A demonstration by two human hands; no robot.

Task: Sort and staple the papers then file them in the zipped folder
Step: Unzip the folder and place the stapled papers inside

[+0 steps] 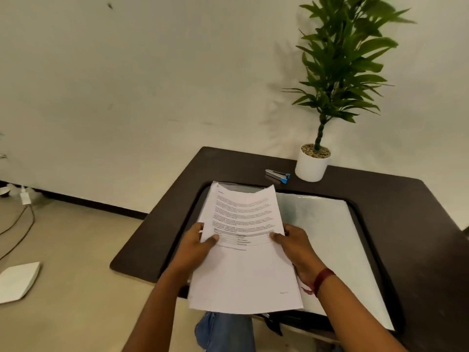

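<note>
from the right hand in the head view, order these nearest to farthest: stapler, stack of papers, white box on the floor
1. stack of papers: gripped by the right hand at its right edge.
2. stapler: farther back on the table, beside the plant pot.
3. white box: on the floor, far to the left.
</note>
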